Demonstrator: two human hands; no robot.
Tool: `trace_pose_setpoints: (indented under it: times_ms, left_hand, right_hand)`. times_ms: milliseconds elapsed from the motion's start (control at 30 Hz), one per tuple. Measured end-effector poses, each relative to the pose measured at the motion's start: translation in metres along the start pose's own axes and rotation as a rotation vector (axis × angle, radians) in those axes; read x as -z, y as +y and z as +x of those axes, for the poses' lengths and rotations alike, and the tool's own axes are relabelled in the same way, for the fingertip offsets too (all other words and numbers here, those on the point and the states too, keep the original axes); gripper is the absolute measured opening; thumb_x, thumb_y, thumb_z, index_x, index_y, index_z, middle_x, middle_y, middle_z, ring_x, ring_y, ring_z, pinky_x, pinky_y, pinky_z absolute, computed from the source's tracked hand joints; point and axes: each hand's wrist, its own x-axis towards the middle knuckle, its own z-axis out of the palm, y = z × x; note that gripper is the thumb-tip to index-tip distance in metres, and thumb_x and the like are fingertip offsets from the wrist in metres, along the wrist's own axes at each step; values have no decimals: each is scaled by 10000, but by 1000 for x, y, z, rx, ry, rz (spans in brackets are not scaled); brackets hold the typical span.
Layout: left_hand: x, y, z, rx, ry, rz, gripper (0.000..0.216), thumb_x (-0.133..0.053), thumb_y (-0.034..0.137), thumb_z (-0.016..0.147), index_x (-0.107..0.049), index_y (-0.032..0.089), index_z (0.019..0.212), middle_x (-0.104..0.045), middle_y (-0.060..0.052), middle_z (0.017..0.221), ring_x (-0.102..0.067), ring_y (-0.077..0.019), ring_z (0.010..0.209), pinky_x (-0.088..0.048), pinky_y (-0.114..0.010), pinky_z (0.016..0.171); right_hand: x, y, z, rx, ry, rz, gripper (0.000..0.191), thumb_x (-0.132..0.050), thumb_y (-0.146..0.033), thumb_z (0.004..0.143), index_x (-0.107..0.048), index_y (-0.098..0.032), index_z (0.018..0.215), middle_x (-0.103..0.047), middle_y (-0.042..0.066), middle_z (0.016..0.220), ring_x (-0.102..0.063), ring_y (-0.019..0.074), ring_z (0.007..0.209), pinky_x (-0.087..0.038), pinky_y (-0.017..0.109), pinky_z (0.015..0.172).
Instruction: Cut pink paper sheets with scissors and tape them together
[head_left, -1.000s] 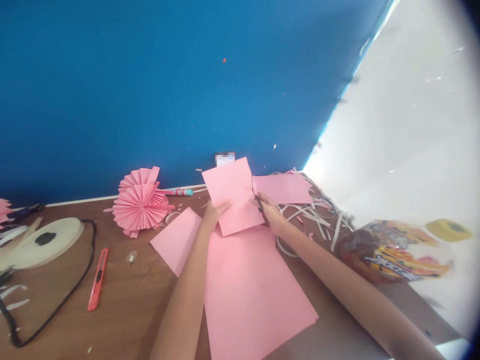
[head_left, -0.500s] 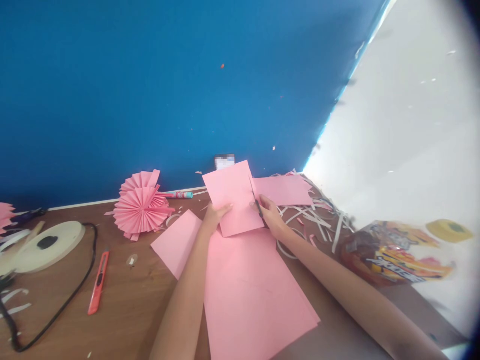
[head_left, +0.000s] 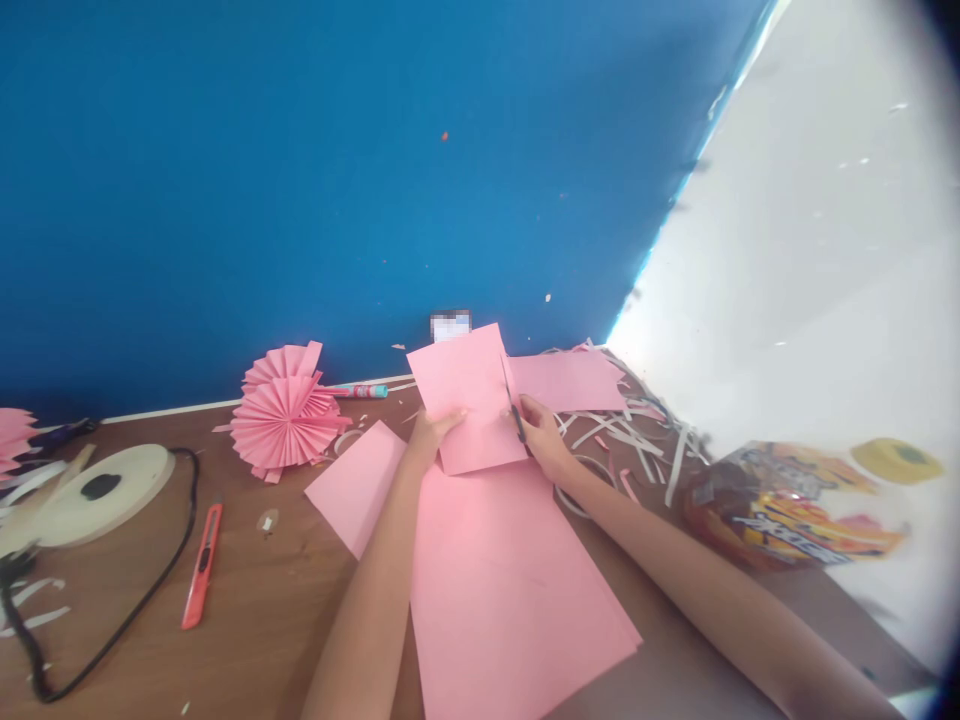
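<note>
The left hand (head_left: 429, 432) pinches the small pink paper sheet (head_left: 469, 395), raised above the large pink paper sheet (head_left: 502, 590) on the brown wooden table (head_left: 247, 610). The right hand (head_left: 544, 440) grips dark-handled scissors (head_left: 514, 408) at that small sheet's right edge.

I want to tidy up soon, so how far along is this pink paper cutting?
Done, it seems: folded paper fans lie by the wall. In hand: the left hand holds a small pink sheet while the right hand works scissors along its right edge. Left, probably: the big pink sheets on the table look uncut.
</note>
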Motion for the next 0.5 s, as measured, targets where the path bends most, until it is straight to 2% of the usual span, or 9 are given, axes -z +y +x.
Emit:
trace_pose_setpoints:
  times_ms: [500]
  left_hand:
    - [4,-6,3,-15,-28,1,519,-783,268,621,-650,150,1108,-689,-98,1079,-629,-268,1019,-476,-419,930]
  right_hand:
    - [3,3,1,33,36,-77,248,-611,-413,746,-547,-173,748,-431,-26,660,-343,88,575,-303,204,496]
